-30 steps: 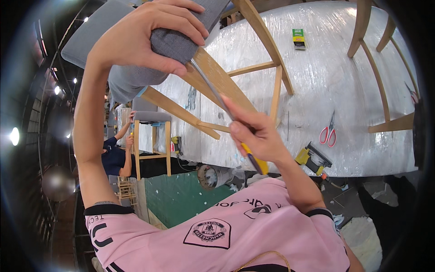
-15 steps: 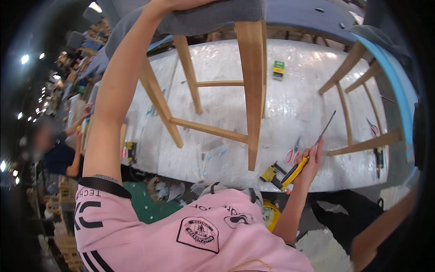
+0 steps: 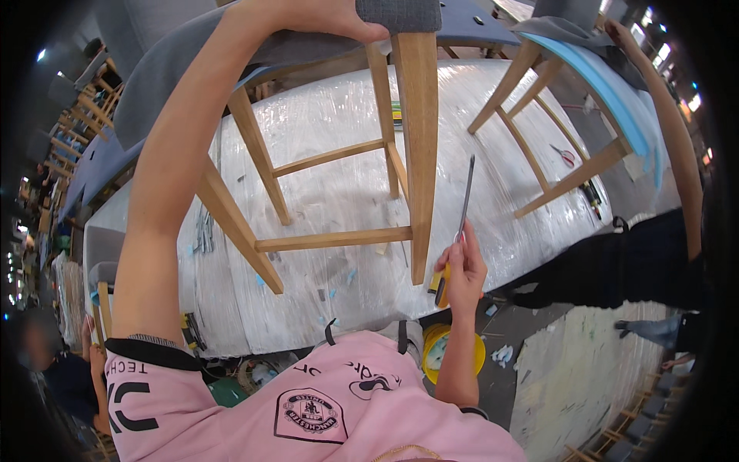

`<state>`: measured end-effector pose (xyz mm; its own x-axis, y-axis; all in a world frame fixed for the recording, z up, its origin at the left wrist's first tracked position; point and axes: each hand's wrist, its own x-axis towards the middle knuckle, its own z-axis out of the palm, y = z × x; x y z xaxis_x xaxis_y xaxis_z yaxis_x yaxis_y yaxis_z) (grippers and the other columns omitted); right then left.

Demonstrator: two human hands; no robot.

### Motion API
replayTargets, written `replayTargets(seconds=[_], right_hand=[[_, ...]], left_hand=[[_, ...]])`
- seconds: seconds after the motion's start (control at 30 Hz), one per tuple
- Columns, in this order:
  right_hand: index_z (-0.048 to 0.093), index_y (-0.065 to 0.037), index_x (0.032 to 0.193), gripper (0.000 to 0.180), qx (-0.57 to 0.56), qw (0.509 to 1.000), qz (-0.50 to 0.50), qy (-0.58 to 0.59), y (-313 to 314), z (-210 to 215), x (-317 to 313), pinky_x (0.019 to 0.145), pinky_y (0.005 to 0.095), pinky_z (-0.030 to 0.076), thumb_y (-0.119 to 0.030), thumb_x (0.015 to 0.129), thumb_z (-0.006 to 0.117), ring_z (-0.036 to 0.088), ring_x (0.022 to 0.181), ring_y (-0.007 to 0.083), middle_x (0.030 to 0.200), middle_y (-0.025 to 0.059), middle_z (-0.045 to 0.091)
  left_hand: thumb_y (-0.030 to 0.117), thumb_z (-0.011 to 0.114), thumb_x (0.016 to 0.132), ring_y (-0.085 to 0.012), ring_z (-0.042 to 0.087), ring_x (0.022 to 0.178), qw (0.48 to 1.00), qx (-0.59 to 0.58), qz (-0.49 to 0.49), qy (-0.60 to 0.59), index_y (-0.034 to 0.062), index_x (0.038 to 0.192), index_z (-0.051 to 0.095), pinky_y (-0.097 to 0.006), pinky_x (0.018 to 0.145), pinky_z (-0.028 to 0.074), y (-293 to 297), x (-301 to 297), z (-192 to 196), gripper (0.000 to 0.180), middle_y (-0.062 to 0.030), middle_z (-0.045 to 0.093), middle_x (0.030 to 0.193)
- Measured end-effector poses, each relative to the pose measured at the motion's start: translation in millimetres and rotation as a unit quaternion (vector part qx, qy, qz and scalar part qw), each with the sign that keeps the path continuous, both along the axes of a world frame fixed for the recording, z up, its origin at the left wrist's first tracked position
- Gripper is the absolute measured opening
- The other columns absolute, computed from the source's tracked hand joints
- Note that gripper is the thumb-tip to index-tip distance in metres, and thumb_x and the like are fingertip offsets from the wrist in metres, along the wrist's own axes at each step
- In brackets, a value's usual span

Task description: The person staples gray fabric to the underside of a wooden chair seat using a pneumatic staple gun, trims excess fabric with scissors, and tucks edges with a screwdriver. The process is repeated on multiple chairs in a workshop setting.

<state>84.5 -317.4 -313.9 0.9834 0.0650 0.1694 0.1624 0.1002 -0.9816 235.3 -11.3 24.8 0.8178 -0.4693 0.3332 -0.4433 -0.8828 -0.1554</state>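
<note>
My left hand grips the grey upholstered edge of a wooden-legged chair, its thumb at the corner above the near leg. The chair's legs and stretchers stand over the plastic-wrapped table. In my right hand is a knife with a long narrow grey blade, pointing up and away, just right of that leg and apart from it. My fingers are closed and hide much of its handle. Beside them shows a yellow and black tool, partly covered by the hand.
Another chair with blue lining stands at right, a co-worker's arm reaching to it. Scissors lie beyond its legs. A yellow bucket stands below the table edge. Another person is at lower left.
My view has swung to the right. My left thumb now shows at the seat corner. The knife has turned more upright and come nearer the chair's near leg.
</note>
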Motion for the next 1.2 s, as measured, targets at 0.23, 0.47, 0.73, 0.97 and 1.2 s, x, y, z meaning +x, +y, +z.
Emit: replayTargets(seconds=[0.23,0.47,0.73,0.97,1.2], right_hand=[[0.073,-0.002,0.121,0.024,-0.254,0.940,-0.105,-0.201,-5,71,86,0.055,0.0272,0.040,-0.015,0.103,0.063,0.048,0.059,0.0087,0.064,0.0052,0.051],[0.077,-0.008,0.099,0.021,-0.379,0.834,-0.089,-0.390,-13,139,182,0.053,0.0357,0.046,-0.028,0.099,0.071,0.060,0.054,0.0252,0.067,0.0117,0.063],[0.076,-0.012,0.098,0.022,-0.421,0.758,-0.099,-0.488,-13,165,210,0.051,0.0336,0.045,-0.033,0.098,0.071,0.059,0.051,0.0211,0.064,0.0052,0.065],[0.075,-0.014,0.096,0.018,-0.443,0.758,-0.121,-0.463,-14,169,206,0.051,0.0349,0.046,-0.032,0.098,0.070,0.061,0.053,0.0226,0.066,0.0049,0.067],[0.079,-0.013,0.098,0.009,-0.360,0.840,-0.070,-0.401,-12,148,196,0.067,0.0356,0.058,-0.015,0.092,0.072,0.075,0.074,0.0238,0.091,0.0076,0.078]], left_hand=[[0.051,0.075,0.072,-0.0382,0.057,0.130,1.000,-0.005,-0.021,-0.017,-0.0010,0.150,0.043,-0.045,0.111,0.044,-13,-17,-3,0.099,-0.0264,0.057,0.142],[0.048,0.076,0.072,-0.0381,0.059,0.126,0.999,-0.006,-0.030,-0.032,0.0059,0.152,0.045,-0.046,0.109,0.046,-19,-20,-10,0.096,-0.0226,0.059,0.141],[0.046,0.074,0.072,-0.0379,0.062,0.120,0.998,-0.006,-0.019,-0.052,0.0121,0.153,0.045,-0.046,0.104,0.048,-22,-28,-15,0.093,-0.0212,0.061,0.137],[0.047,0.071,0.072,-0.0380,0.062,0.119,1.000,0.000,0.005,-0.022,0.0089,0.153,0.044,-0.046,0.102,0.049,-20,-10,-13,0.093,-0.0218,0.062,0.136],[0.049,0.080,0.081,-0.0325,0.058,0.133,0.996,-0.059,0.000,-0.064,0.0202,0.151,0.051,-0.046,0.113,0.045,-24,-10,-39,0.081,-0.0130,0.062,0.142]])
